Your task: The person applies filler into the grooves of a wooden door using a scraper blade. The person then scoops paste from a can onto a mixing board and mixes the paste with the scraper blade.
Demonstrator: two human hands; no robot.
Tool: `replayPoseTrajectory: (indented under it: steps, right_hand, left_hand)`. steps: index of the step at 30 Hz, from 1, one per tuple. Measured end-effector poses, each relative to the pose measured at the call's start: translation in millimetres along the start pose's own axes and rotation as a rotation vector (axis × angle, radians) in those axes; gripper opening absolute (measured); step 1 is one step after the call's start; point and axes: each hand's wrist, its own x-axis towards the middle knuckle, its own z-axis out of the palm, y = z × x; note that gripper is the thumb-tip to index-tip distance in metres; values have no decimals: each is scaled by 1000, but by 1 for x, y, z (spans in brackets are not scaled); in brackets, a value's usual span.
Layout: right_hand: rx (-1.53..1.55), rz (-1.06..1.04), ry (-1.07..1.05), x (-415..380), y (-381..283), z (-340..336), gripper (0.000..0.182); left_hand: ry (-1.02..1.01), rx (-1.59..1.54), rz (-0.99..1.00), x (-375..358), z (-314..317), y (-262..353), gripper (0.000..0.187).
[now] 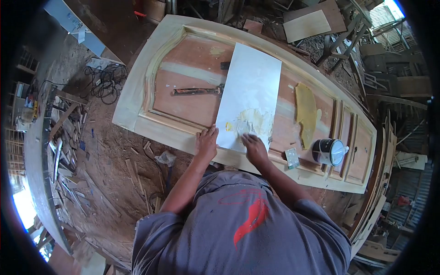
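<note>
Resting on the door (192, 98), white board (250, 91) smeared with yellowish putty (252, 121).

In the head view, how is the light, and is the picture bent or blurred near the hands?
Head view: soft daylight, overexposed at the lower left and upper right; fisheye bends the wooden door and darkens the corners; the white board is bright without glare; the left hand is sharp, the right hand slightly blurred.
</note>
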Motion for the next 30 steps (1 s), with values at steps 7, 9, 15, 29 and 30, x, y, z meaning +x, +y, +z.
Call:
replayPoseTrajectory:
  steps: [7,9,15,29,30]
  right_hand:
    - [-28,128,26,47,5,-52,38]
    - [-31,123,93,62,9,-34,40]
    - [76,32,-182,32,-11,-31,38]
    - [52,99,-150,18,-4,-47,42]
    - [25,132,-100,27,-1,-56,41]
  left_hand:
    - [-54,13,-21,3,2,1,73]
    - [-55,13,-18,3,0,2,74]
    - [-48,6,-16,2,2,1,73]
    - [-61,58,-27,1,4,1,76]
    - [-56,60,-29,1,7,0,76]
